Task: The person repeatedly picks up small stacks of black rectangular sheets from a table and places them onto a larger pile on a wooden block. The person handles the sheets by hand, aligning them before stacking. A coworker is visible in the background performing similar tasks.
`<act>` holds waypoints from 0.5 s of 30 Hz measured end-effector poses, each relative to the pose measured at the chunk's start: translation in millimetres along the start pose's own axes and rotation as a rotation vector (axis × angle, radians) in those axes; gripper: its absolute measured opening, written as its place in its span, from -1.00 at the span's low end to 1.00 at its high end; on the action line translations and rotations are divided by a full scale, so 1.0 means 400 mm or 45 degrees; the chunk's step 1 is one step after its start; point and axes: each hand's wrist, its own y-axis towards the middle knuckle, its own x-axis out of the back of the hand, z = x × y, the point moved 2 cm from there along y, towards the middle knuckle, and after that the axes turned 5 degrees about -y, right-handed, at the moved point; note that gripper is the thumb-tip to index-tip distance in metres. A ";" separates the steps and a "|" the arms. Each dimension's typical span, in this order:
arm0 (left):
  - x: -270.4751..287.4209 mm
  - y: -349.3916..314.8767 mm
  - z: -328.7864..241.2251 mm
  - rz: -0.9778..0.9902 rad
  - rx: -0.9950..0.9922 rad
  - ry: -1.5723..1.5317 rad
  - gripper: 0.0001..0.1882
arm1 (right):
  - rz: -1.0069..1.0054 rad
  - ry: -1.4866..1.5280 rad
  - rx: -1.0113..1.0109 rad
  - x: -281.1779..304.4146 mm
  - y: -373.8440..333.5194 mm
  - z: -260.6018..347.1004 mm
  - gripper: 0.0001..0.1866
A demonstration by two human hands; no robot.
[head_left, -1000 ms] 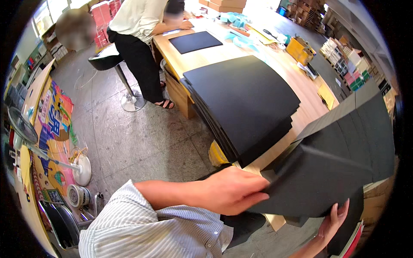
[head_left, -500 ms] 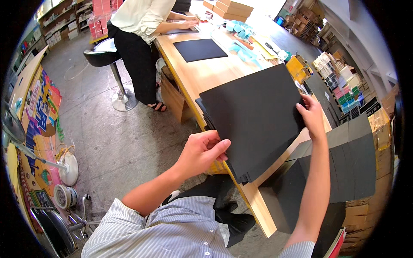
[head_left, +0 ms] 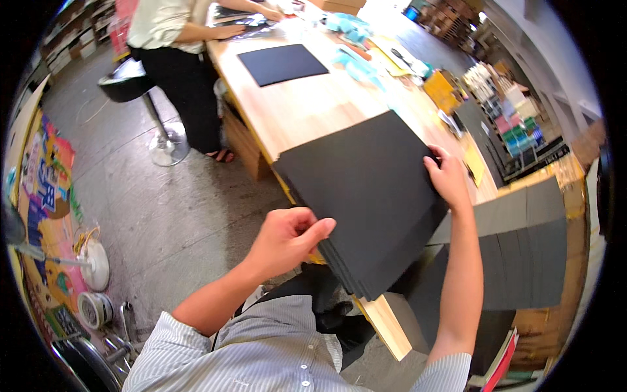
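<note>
A stack of black square sheets point(head_left: 366, 196) lies tilted in front of me over the near end of the wooden table, its near corner past the table's edge. Several sheet edges show in steps along its left and near sides. At the stack's left edge is my left hand point(head_left: 287, 238), fingers curled and thumb over the rim of the sheets. My right hand point(head_left: 450, 176) grips the right edge, thumb on top; its other fingers are partly hidden. Farther up the wooden table point(head_left: 261, 114), a single black sheet point(head_left: 283, 64) lies flat.
Across the table's far left, a co-worker point(head_left: 173, 39) handles dark shiny material. Light-blue pieces point(head_left: 353, 29) and a yellow box point(head_left: 444, 90) sit along the right side. Grey-black sheets point(head_left: 516, 261) fan out on my right. A black stool point(head_left: 127, 81) stands left.
The stack has shifted left and a little nearer in the view, with both hands staying at its edges. More stepped edges show at its near corner. The co-worker's hands have moved apart.
</note>
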 end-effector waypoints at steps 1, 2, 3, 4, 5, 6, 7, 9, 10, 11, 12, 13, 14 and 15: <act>-0.008 0.004 -0.002 0.005 -0.018 -0.002 -0.58 | 0.011 0.020 -0.012 0.008 -0.004 0.002 -0.61; -0.008 0.008 -0.003 -0.006 -0.034 0.006 -0.57 | 0.011 -0.014 -0.015 0.005 -0.005 0.007 -0.61; -0.008 0.011 -0.003 -0.018 -0.051 0.015 -0.56 | 0.012 -0.046 -0.017 0.005 -0.009 0.006 -0.60; -0.002 0.012 0.002 -0.014 -0.045 0.117 -0.57 | 0.000 -0.116 0.008 0.004 -0.012 0.007 -0.59; 0.010 0.012 0.003 -0.123 -0.333 0.338 -0.60 | -0.010 -0.186 0.035 0.005 -0.015 0.008 -0.59; 0.023 0.012 0.010 -0.231 -0.623 0.555 -0.63 | -0.019 -0.255 0.064 0.003 -0.017 0.009 -0.58; 0.028 0.006 0.015 -0.322 -0.912 0.760 -0.66 | -0.016 -0.223 0.026 0.006 -0.022 -0.003 -0.57; 0.024 -0.002 0.012 -0.384 -1.218 1.030 -0.62 | 0.005 -0.139 -0.051 -0.018 -0.009 -0.027 -0.56; -0.009 0.016 -0.009 -0.354 -1.378 1.096 -0.57 | 0.083 -0.012 -0.086 -0.023 -0.009 -0.038 -0.55; -0.035 0.025 -0.020 -0.334 -1.536 1.172 -0.52 | 0.135 -0.052 -0.030 -0.037 0.000 -0.048 -0.54; -0.050 0.041 0.013 -0.186 -1.539 1.229 -0.39 | 0.107 -0.063 -0.029 -0.050 0.000 -0.058 -0.55; -0.076 0.054 0.021 -0.069 -1.584 1.224 -0.37 | 0.077 -0.084 -0.042 -0.054 -0.009 -0.063 -0.56; -0.090 0.063 0.033 -0.085 -1.610 1.168 -0.35 | 0.024 -0.135 -0.009 -0.056 -0.011 -0.064 -0.58; -0.100 0.070 0.049 -0.095 -1.633 1.118 -0.33 | -0.029 -0.180 0.021 -0.066 -0.016 -0.062 -0.60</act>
